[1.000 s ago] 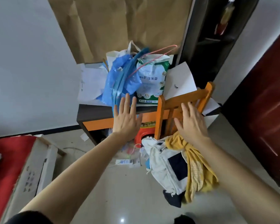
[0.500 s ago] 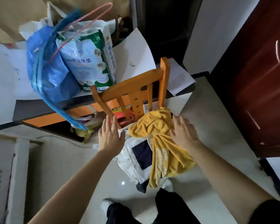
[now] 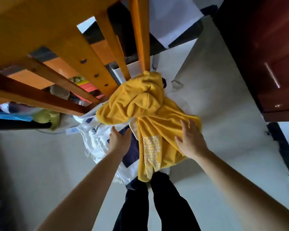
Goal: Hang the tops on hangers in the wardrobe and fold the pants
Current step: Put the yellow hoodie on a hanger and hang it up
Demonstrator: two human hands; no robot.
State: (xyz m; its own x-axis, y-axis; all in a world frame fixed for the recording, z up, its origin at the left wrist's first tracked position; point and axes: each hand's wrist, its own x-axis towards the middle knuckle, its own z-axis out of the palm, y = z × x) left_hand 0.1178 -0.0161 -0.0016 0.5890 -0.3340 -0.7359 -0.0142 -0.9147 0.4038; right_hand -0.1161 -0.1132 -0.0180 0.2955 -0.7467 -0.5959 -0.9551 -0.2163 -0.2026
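Observation:
A crumpled yellow top (image 3: 145, 110) with white lettering lies heaped on the seat of an orange wooden chair (image 3: 83, 52) and hangs over the seat's front. Under it lies a white garment with dark navy patches (image 3: 97, 140). My left hand (image 3: 118, 140) reaches over the white garment with fingers straight, just below the yellow top's left edge. My right hand (image 3: 190, 140) lies flat with spread fingers on the yellow top's right side. Neither hand holds anything.
The chair's back fills the upper left, very close to the camera. A dark red door (image 3: 264, 52) stands at the right. My legs in black trousers (image 3: 157, 202) stand on the pale tiled floor (image 3: 220, 90). A yellow-green soft item (image 3: 47, 117) lies left under the desk.
The view has dropped much closer to the chair. Both hands went down from the chair back to the clothes; the right hand now lies on the yellow top.

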